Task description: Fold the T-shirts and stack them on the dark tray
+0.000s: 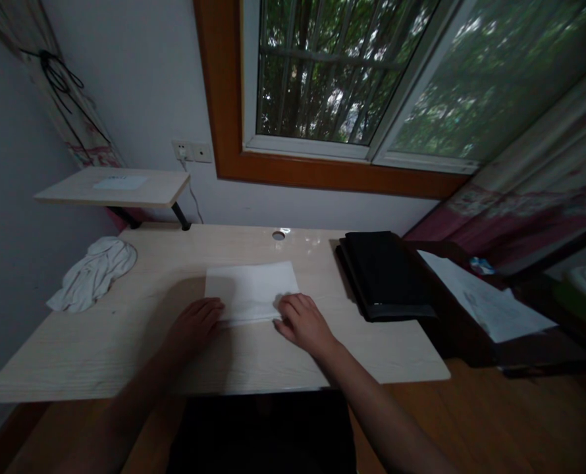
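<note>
A white sheet of paper (251, 284) lies on the pale wooden desk in front of me, with a crease or doubled layer along its near edge. My left hand (197, 320) is at the paper's near left corner, fingers curled together over it; its thumb is hidden. At the near right corner, my right hand (305, 320) has bent fingers on the paper and the thumb close to the near edge. Both hands appear closed on the sheet, which stays low against the desktop.
The desk (273, 368) has a crumpled white cloth (95, 273) at left, below a raised shelf (120, 187) bearing a paper slip. A stack of black folders (386, 273) stands at right. Beyond it, loose papers (485, 299) rest on a dark surface.
</note>
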Motion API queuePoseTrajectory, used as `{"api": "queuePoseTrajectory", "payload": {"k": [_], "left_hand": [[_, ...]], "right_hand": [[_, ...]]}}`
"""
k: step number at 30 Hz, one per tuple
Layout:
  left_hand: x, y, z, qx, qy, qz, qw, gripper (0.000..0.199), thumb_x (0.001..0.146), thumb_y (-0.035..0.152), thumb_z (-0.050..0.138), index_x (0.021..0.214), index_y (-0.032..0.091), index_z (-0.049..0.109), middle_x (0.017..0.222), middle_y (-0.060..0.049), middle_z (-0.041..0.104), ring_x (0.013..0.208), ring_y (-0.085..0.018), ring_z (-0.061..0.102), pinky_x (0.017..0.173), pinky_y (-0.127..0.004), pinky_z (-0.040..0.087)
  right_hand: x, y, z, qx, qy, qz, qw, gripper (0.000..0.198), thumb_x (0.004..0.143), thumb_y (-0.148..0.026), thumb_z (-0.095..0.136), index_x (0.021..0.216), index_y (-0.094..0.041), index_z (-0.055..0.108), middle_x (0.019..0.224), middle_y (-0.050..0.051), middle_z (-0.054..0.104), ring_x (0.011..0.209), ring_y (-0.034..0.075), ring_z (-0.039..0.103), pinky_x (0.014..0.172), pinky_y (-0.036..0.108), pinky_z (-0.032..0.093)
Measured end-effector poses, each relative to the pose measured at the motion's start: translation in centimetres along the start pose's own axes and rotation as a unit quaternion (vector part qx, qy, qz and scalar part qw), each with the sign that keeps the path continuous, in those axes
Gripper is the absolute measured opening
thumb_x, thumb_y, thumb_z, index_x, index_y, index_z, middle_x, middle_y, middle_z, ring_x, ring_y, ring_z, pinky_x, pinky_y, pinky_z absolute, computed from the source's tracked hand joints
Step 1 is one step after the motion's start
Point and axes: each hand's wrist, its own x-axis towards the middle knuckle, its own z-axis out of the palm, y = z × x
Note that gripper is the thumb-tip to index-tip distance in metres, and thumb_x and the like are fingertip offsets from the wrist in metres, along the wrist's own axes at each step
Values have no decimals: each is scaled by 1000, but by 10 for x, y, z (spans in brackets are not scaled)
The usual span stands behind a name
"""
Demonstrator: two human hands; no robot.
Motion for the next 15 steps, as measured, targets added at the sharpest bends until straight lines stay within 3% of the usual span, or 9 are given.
{"api": "queuePoseTrajectory", "payload": {"k": [3, 11, 15], "left_hand": [[-1, -1, 1, 1, 0, -1, 1000, 22, 95, 19, 57, 116, 18, 67, 121, -10, 73, 117, -26, 66, 104, -44, 55], [-3, -4, 1, -11, -9, 36, 999, 23, 97, 16, 57, 116, 21, 69, 124, -8, 72, 126, -24, 61, 109, -43, 51], [-5, -5, 0, -7, -36, 63, 997, 17, 96, 14, 59, 104, 22, 71, 126, -6, 72, 128, -24, 59, 112, -45, 48]], "right_hand": [[2, -3, 2, -13, -27, -4, 1000, 33, 93, -40, 73, 118, -20, 63, 119, 12, 67, 113, 30, 56, 99, 46, 46], [10, 2, 2, -91, -45, -5, 995, 14, 94, -24, 69, 108, -20, 66, 108, 9, 69, 105, 27, 57, 97, 42, 44], [10, 4, 6, -127, -58, -19, 990, 11, 97, -20, 64, 108, -21, 67, 109, 9, 68, 104, 27, 56, 92, 41, 44]]}}
